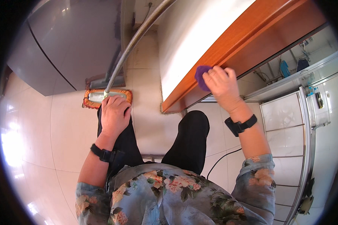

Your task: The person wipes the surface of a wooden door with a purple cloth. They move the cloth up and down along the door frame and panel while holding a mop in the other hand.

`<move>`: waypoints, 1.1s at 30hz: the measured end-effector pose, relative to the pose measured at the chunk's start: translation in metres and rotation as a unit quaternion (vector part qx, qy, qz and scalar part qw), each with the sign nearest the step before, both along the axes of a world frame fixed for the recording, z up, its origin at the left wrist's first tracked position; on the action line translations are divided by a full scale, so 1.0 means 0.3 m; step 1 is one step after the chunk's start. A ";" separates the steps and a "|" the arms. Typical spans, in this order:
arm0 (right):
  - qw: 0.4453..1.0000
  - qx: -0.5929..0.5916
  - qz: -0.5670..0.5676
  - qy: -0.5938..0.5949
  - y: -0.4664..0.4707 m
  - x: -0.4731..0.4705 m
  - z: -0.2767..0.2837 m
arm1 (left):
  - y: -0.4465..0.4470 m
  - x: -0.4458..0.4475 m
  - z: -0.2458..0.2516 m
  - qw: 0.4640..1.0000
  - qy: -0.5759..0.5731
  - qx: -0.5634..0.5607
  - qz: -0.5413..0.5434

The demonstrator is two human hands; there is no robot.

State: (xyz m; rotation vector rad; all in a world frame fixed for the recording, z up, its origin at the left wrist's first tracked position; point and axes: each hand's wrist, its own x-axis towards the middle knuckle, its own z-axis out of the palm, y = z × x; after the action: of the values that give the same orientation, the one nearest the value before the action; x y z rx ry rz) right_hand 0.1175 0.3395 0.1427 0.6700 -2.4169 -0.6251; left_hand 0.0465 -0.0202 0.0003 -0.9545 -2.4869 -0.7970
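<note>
A purple cloth (202,78) is held in my right hand (222,83), pressed against the reddish-brown wooden door frame (211,60). The cloth lies at the frame's edge, partly hidden under my fingers. My left hand (115,114) rests palm down over my left knee and holds nothing. Just beyond that knee stands a flat mop head (94,97) with an orange fringed edge. Its metal pole (126,52) slants up past the top of the view.
A glossy grey cabinet or refrigerator (81,42) stands at the left, reflecting the mop. White wall (191,36) adjoins the frame. At the right are a metal-framed tiled counter front (284,118) and a faucet (321,125). A black cable (221,157) crosses the tiled floor (67,129).
</note>
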 end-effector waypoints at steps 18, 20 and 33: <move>0.995 -0.051 -0.078 0.028 -0.085 0.005 0.269 | 0.005 -0.021 -0.004 0.999 0.014 0.049 0.014; 0.980 -0.070 -0.033 0.181 -0.053 0.018 0.524 | 0.012 -0.019 -0.003 0.999 0.016 0.050 0.010; 0.933 0.010 0.004 0.360 0.013 -0.103 0.788 | 0.027 0.003 0.007 1.000 0.013 0.020 0.006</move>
State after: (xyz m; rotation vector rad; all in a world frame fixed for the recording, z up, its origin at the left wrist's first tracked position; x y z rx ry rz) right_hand 0.0866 0.3434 0.3790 0.3633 -1.7230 -0.7355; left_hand 0.0473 -0.0120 0.0024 -0.9305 -2.4427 -0.8219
